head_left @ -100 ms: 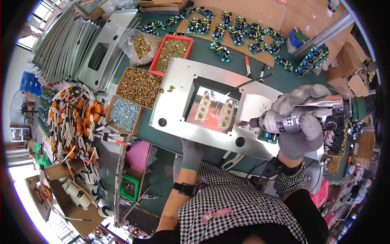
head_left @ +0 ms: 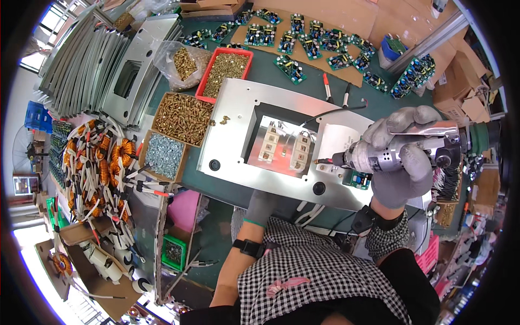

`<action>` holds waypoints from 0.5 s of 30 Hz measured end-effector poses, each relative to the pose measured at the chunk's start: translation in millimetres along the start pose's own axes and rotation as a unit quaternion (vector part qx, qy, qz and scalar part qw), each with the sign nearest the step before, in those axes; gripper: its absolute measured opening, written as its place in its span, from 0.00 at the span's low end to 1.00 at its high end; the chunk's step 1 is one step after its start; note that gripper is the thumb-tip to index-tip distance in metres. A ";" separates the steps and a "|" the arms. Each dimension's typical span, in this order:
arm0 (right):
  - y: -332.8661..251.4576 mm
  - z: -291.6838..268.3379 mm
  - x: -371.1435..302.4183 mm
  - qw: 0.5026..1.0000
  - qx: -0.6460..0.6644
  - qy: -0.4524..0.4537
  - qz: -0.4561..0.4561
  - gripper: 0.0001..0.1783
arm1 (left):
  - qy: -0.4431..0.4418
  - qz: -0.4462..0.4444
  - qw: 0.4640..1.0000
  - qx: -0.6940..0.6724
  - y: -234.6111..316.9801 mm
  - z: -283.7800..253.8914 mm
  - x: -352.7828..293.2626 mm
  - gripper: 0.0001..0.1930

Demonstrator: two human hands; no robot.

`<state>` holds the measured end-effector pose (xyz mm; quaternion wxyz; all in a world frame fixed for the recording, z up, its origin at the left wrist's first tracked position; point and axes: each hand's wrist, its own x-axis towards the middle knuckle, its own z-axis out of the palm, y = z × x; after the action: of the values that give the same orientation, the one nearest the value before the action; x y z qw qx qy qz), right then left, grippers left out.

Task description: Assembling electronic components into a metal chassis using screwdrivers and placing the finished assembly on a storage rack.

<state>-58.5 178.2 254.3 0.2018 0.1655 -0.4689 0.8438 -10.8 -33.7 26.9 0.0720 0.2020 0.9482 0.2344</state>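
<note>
My right hand (head_left: 403,162), in a grey glove, is closed round a silver power screwdriver (head_left: 382,158). The tool lies almost level, its bit pointing left over the metal panel (head_left: 227,141). Under its tip is the white cylinder (head_left: 338,142) with small screw terminals, and a small green circuit board (head_left: 358,179) sits just below the tool. My gloved left hand (head_left: 262,206) reaches beneath the panel's near edge; its fingers are hidden there. In the panel's opening, a shiny plate (head_left: 283,149) carries two pale terminal modules with a thin wire between them.
Left of the panel stand a box of brass-coloured screws (head_left: 183,118), a box of silver nuts (head_left: 163,154) and a red tray (head_left: 225,70) of small fasteners. Circuit boards (head_left: 311,46) lie at the back. Copper coils (head_left: 103,162) and stacked metal panels (head_left: 81,70) fill the left.
My left hand has slid slightly right and farther under the panel's edge. The right hand and screwdriver have hardly moved; the whole view has shifted a little.
</note>
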 end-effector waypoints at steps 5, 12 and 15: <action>-4.5 -1.7 13.0 0.998 -0.015 -0.061 -0.004 0.25 | 0.018 -0.056 0.967 -0.249 -23.9 54.6 -1.7 0.15; -1.8 -8.2 32.0 0.993 -0.096 -0.023 -0.057 0.24 | 0.079 -0.024 0.941 -0.328 -37.0 50.2 0.5 0.05; 12.2 -6.8 39.2 0.992 -0.116 0.023 -0.046 0.23 | 0.052 -0.168 0.809 -0.561 -35.2 41.3 7.8 0.05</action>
<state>-99.0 185.5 260.4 0.2694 0.1426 -0.5509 0.7769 -20.6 -41.7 -26.5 0.1620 -0.0485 0.6733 0.7198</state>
